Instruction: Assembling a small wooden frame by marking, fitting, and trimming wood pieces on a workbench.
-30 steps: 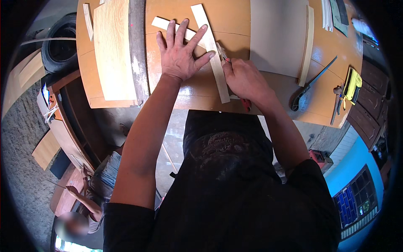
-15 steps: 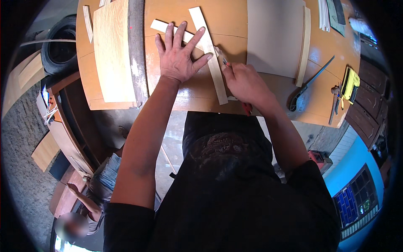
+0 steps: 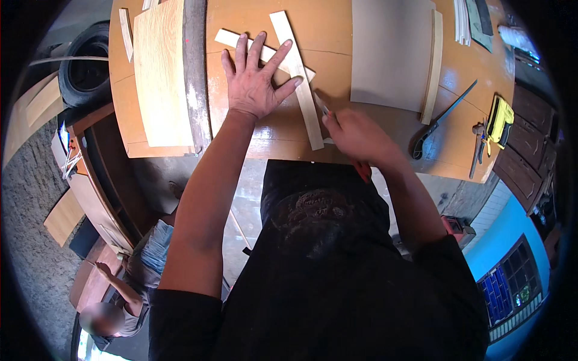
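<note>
My left hand point(image 3: 254, 84), fingers spread, presses flat on two crossed pale wood strips on the table. The upper strip point(image 3: 307, 111) slants from the far middle toward the near edge. Beneath it, the lower strip point(image 3: 229, 37) runs from upper left, its right end showing just beyond the upper strip. My right hand point(image 3: 361, 137), smeared by motion, is closed around a red-handled knife point(image 3: 363, 172). Its thin blade points away from me, just right of the upper strip, apart from the wood. My fingers hide most of the handle.
On the brown table point(image 3: 241, 137) lie a wood-grain board point(image 3: 161, 78) and a grey bar point(image 3: 196, 72) at left. Rightward are a grey sheet point(image 3: 388, 54), a wood strip point(image 3: 431, 72), a handsaw point(image 3: 442, 123), a hammer point(image 3: 477, 150) and a yellow tool point(image 3: 498, 120). Another person point(image 3: 129, 289) sits lower left.
My right hand has drawn the knife back toward me and slightly right, off the lower strip's right end, which now shows. My left hand and the strips stay nearly in place.
</note>
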{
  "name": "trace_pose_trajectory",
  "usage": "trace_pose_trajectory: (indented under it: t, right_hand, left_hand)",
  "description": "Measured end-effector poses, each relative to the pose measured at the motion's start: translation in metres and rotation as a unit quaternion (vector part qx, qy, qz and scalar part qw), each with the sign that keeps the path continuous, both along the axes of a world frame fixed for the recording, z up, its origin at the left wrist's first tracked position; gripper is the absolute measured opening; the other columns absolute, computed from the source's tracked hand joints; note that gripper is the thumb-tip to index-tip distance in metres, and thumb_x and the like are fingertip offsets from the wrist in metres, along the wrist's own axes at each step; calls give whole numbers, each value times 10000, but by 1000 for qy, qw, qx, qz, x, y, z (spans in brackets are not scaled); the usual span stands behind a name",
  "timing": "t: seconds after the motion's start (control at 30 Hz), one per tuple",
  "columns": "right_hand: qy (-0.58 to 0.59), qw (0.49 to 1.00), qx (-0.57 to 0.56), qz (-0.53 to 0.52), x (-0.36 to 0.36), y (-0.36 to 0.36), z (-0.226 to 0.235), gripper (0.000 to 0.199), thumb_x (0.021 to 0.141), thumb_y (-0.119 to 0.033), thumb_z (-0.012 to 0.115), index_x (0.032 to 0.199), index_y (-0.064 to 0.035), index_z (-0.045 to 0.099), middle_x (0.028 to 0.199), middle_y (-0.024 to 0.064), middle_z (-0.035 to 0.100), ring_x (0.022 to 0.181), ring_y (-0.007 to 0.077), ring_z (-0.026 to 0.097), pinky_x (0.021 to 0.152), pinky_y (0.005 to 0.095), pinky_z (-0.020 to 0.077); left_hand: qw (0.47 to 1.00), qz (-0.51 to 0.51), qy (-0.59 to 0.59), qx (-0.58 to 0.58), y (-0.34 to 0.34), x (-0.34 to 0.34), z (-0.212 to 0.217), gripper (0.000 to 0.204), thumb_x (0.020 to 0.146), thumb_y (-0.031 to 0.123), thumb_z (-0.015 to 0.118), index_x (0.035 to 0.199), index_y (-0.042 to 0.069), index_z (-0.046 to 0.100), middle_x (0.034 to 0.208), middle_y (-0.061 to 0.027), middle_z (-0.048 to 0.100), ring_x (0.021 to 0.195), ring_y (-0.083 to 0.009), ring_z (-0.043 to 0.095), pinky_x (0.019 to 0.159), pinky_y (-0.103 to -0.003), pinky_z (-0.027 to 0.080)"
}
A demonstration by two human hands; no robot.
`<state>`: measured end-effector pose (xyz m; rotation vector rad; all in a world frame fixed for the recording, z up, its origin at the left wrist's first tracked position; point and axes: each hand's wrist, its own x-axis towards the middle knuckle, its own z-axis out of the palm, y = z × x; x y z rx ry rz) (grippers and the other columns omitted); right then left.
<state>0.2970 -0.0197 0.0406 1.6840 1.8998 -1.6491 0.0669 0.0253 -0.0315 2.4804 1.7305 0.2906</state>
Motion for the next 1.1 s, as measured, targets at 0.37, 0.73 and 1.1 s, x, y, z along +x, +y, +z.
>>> trace_pose_trajectory:
  t: [0.37,0.73,1.1]
  right_hand:
    - [-4,940,295,-173,-26,-34,-50,431,814,-402,785,889,-26,587,816,165,625,765,364,637,691,448,510]
    - [30,911,244,-330,66,-62,-28,336,810,-285,795,849,-39,569,716,99,612,652,239,602,643,393,501]
    - [38,906,268,-325,70,-86,8,290,821,-231,787,828,-32,577,637,67,579,581,164,557,596,341,488]
  left_hand:
    - [998,9,-59,9,-1,1,-7,761,886,612,553,1541,269,372,1552,-97,378,1474,-368,247,1156,-673,119]
    - [997,29,-72,4,-3,-3,-8,669,894,264,506,1545,251,353,1579,-74,340,1495,-339,228,1185,-651,111]
    - [997,30,4,70,-5,-1,-11,484,856,255,574,1339,237,589,1488,-81,441,1448,-340,300,1151,-680,165]
